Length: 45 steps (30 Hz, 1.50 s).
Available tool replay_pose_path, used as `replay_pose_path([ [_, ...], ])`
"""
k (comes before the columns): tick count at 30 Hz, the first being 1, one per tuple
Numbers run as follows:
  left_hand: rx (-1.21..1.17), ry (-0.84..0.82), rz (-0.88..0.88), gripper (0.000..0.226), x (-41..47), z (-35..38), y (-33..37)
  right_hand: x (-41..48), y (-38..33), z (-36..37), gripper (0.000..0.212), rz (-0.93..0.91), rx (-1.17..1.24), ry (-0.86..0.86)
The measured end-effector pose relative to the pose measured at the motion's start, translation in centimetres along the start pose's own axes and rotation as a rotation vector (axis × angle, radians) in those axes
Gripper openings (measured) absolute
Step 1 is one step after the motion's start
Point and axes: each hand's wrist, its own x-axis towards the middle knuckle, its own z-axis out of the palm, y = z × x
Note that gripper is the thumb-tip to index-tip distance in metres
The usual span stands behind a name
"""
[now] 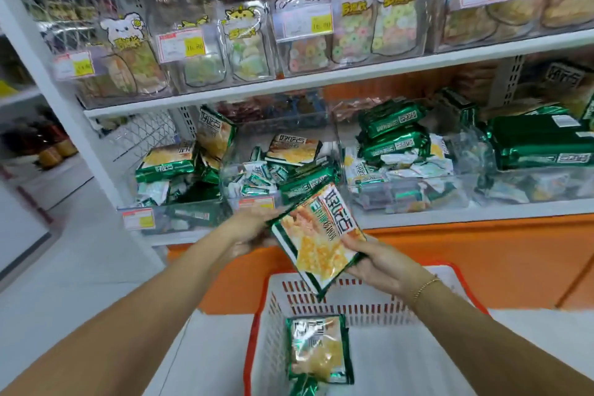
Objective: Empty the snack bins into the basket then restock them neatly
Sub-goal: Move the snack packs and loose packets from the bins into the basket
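Observation:
A green and yellow snack pack [316, 236] hangs tilted above the white basket with a red rim [273, 305]. My right hand [377, 259] grips its lower right edge, thumb on the front. My left hand [249, 228] holds the pack's upper left corner. Inside the basket lies another snack pack [318, 347], and a green one shows at the bottom edge. On the lower shelf, clear bins [180, 212] hold several green snack packs [395, 141] and small sachets [254, 177].
The upper shelf [289, 80] carries clear bags of sweets with price tags. An orange base panel [482, 254] runs under the lower shelf. A white upright post [64, 106] stands at the left, with the aisle floor [64, 251] beyond.

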Motion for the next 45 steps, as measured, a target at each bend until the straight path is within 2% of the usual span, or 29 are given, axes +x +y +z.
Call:
replay_pose_path([
  [1, -0.038, -0.014, -0.037, 0.028, -0.3, 0.0, -0.5, -0.1, -0.4, -0.8, 0.047, 0.010, -0.024, -0.007],
  [3, -0.064, -0.045, -0.113, 0.019, -1.0, 0.7, -1.3, -0.3, -1.5, -1.8, 0.063, 0.045, -0.123, -0.035],
  [5, -0.069, -0.104, -0.188, 0.033, -0.9, 1.3, -2.0, -0.3, -2.1, -2.4, 0.072, 0.119, -0.276, -0.078],
  [7, -0.092, -0.205, -0.261, 0.057, -0.7, 1.4, -2.4, -0.1, -2.4, -2.8, 0.055, 0.177, -0.385, -0.066],
  [9, -0.066, -0.296, -0.303, 0.064, -0.7, 1.2, -3.0, 0.3, -1.9, -2.9, 0.049, 0.211, -0.452, -0.034],
  [12, 0.071, -0.289, -0.262, 0.029, -0.8, 1.2, -4.7, 0.9, 0.2, -3.7, 0.044, 0.233, -0.429, -0.040],
  [14, 0.117, -0.192, -0.251, 0.023, -0.4, 0.6, -6.5, 0.8, 2.6, -4.6, 0.039, 0.255, -0.487, -0.086],
  [16, 0.168, -0.068, -0.274, 0.029, 0.0, -0.3, -8.4, 0.6, 5.8, -6.0, 0.047, 0.329, -0.932, -0.121],
  [18, 0.179, 0.060, -0.283, 0.033, 0.2, -0.8, -10.2, 0.6, 9.9, -8.2, 0.072, 0.452, -1.405, -0.205],
  [19, 0.174, 0.119, -0.282, 0.035, 0.4, -1.1, -11.3, 0.5, 12.1, -9.0, 0.082, 0.459, -1.553, -0.292],
  [21, 0.169, 0.195, -0.293, 0.045, 0.9, -1.2, -13.5, 0.0, 16.1, -9.9, 0.092, 0.436, -1.672, -0.432],
  [23, 0.124, 0.212, -0.315, 0.055, 1.2, -0.5, -15.6, 0.3, 18.9, -11.0, 0.094, 0.453, -1.667, -0.461],
  [24, 0.111, 0.222, -0.340, 0.056, 1.6, 0.0, -16.8, 0.7, 19.9, -11.5, 0.093, 0.491, -1.627, -0.417],
  [27, 0.066, 0.227, -0.435, 0.028, 2.8, 2.1, -19.7, 1.5, 20.8, -12.2, 0.087, 0.689, -1.310, -0.093],
  [28, 0.054, 0.225, -0.480, 0.027, 3.3, 2.8, -20.5, 1.9, 21.1, -12.7, 0.080, 0.767, -1.194, -0.007],
  [30, 0.065, 0.196, -0.541, 0.044, 4.6, 3.7, -22.4, 2.6, 21.7, -13.4, 0.067, 0.921, -0.948, 0.063],
  [32, 0.079, 0.172, -0.569, 0.046, 5.3, 4.4, -23.5, 2.8, 22.4, -13.5, 0.064, 1.007, -0.700, 0.175],
  [35, 0.135, 0.168, -0.545, 0.026, 5.7, 5.0, -24.4, 3.0, 24.1, -13.7, 0.051, 1.051, -0.602, 0.261],
  [36, 0.171, 0.184, -0.525, 0.026, 5.9, 5.0, -25.1, 3.0, 24.7, -14.1, 0.047, 1.039, -0.563, 0.290],
  [39, 0.328, 0.230, -0.467, 0.026, 6.3, 5.1, -26.1, 2.8, 23.9, -14.2, 0.053, 1.052, -0.420, 0.374],
  [42, 0.497, 0.243, -0.436, 0.025, 6.3, 5.6, -26.3, 2.7, 21.1, -14.1, 0.035, 1.051, -0.324, 0.333],
  [44, 0.595, 0.298, -0.385, 0.026, 6.0, 6.0, -26.9, 2.2, 18.0, -13.8, 0.012, 1.074, -0.389, 0.279],
  [45, 0.615, 0.340, -0.358, 0.027, 5.9, 6.1, -26.9, 1.9, 16.1, -13.5, 0.011, 1.094, -0.499, 0.262],
])
